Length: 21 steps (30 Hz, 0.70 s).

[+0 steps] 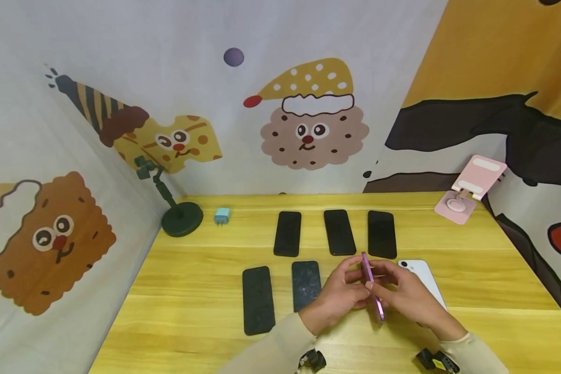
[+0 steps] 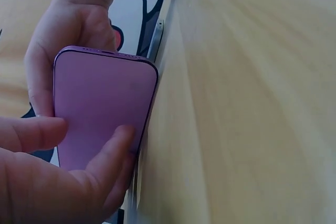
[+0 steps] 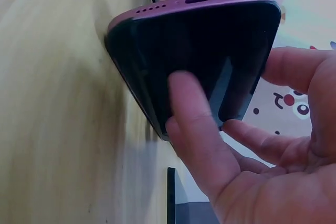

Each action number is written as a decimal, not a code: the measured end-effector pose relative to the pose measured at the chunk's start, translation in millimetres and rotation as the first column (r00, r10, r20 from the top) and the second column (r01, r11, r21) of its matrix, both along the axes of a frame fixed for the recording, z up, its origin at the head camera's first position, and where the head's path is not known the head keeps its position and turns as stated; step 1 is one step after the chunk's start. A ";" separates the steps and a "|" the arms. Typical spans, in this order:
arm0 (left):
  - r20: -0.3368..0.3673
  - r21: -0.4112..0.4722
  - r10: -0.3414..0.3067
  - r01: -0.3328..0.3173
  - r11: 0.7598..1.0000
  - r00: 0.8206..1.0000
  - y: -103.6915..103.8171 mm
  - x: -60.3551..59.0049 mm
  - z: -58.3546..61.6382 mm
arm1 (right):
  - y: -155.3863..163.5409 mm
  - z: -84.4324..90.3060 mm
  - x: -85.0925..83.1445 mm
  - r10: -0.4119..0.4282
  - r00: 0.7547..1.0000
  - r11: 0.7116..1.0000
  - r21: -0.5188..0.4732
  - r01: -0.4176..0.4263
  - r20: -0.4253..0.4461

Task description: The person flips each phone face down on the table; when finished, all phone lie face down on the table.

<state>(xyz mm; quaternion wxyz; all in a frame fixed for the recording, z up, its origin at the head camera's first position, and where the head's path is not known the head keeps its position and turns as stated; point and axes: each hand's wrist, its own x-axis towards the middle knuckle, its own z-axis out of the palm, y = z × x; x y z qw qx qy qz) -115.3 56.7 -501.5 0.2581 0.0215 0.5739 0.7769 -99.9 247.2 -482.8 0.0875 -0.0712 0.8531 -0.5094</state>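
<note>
Phone looks slick, rigid and probably breakable; left hand and right hand pinch its flat faces edge-up, so holding by the side edges seems safer.

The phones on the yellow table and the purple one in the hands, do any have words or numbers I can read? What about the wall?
None: no readable word, number or brand shows.
Purple phone, held on edge by left hand and right hand: plain back, dark screen.
Five black phones lying flat, such as: blank screens.
White phone: no readable mark.
Pink folding stand: plain.
Cartoon cookie backdrop: pictures only.
</note>
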 end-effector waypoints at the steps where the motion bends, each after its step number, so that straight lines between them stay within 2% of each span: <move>1: 0.003 0.005 -0.004 0.004 1.000 1.000 1.0 0.1 0.1 | 0.7 0.5 -0.1 -0.001 1.000 1.000 0.014 0.001 -0.013; 5: 0.017 -0.014 -0.015 0.015 1.000 1.000 3.5 0.4 1.1 | 4.1 3.1 -0.1 -0.008 0.999 0.999 0.047 0.010 -0.043; 10: 0.024 -0.084 -0.015 0.017 0.996 1.000 4.4 -0.3 0.8 | 9.0 4.9 1.0 -0.041 0.999 0.996 0.072 0.043 -0.030; 15: 0.037 -0.094 0.006 -0.002 0.996 0.999 3.4 -1.2 0.2 | 13.1 5.3 1.9 -0.065 0.998 0.996 0.059 0.065 -0.012; 21: 0.065 -0.076 0.030 -0.025 0.997 0.997 -1.1 -2.8 1.3 | 16.0 5.7 3.8 -0.083 0.997 0.997 -0.004 0.083 0.002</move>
